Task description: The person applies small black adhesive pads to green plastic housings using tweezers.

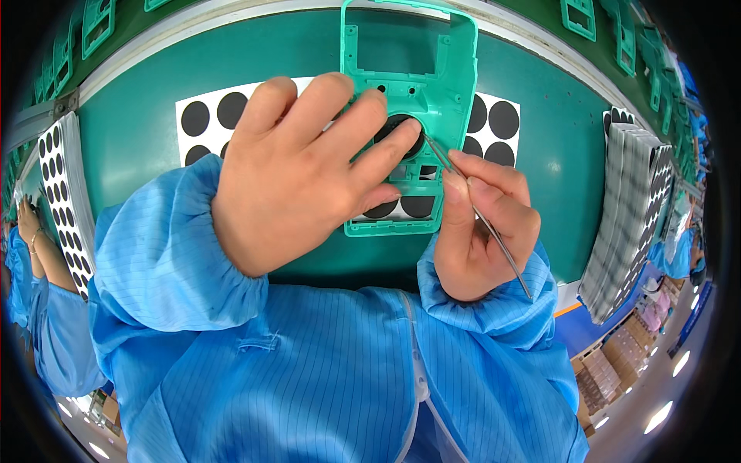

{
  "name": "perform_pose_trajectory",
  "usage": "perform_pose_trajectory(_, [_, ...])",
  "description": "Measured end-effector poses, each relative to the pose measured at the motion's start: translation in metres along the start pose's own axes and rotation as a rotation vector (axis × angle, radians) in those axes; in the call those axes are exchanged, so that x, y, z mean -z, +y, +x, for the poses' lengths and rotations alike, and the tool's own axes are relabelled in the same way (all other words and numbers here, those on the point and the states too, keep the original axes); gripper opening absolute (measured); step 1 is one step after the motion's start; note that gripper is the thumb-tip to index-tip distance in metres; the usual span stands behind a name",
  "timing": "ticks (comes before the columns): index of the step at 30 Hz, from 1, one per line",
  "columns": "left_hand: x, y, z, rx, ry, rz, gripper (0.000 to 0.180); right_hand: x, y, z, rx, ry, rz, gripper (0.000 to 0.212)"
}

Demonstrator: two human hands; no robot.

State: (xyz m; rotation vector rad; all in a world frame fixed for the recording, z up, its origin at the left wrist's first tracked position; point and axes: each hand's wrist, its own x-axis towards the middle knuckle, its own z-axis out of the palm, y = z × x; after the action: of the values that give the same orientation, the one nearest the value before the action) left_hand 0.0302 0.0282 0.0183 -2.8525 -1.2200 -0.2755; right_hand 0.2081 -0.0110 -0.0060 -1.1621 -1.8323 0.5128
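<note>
A green plastic housing [463,85] lies open side up in front of me, on a white sheet of black round stickers [503,120]. Inside it, a black round sticker [395,139] sits on a circular part. My left hand [301,162] reaches over the housing's left side with fingers apart; its index fingertip touches the black sticker. The thumb is bent near the housing's lower left, and what lies beneath the palm is hidden. In my right hand [490,220], thumb and fingers pinch thin metal tweezers [498,239]. Their tip points at the sticker's right edge, close to my left index finger.
Stacks of sticker sheets stand on the green table [131,139]: a left stack [65,193] and a tall right stack [629,208]. Beyond a pale rail [231,23], more green housings [579,17] lie on a green belt. Another person's arm [48,255] shows at far left.
</note>
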Motion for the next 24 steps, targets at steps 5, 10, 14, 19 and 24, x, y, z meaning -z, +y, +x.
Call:
perform_pose_trajectory(5, [0.003,0.0,0.001,-0.011,-0.039,-0.009,0.053,-0.001,0.005,-0.005,0.013,0.134,0.11,0.022])
perform_pose_trajectory(10, [0.002,-0.003,-0.001,0.01,-0.007,-0.099,0.051,-0.006,0.003,-0.005,-0.04,0.141,0.152,0.023])
perform_pose_trajectory(14, [0.01,-0.004,-0.005,0.047,-0.06,-0.255,0.044,-0.006,-0.001,-0.005,-0.087,0.127,0.132,0.023])
perform_pose_trajectory(19, [0.009,-0.005,-0.002,0.067,-0.06,-0.299,0.042,-0.006,0.004,-0.001,0.017,0.109,0.074,0.024])
perform_pose_trajectory(24, [0.015,-0.001,0.002,0.073,-0.124,-0.468,0.042,0.001,0.003,0.001,-0.003,0.132,0.133,0.026])
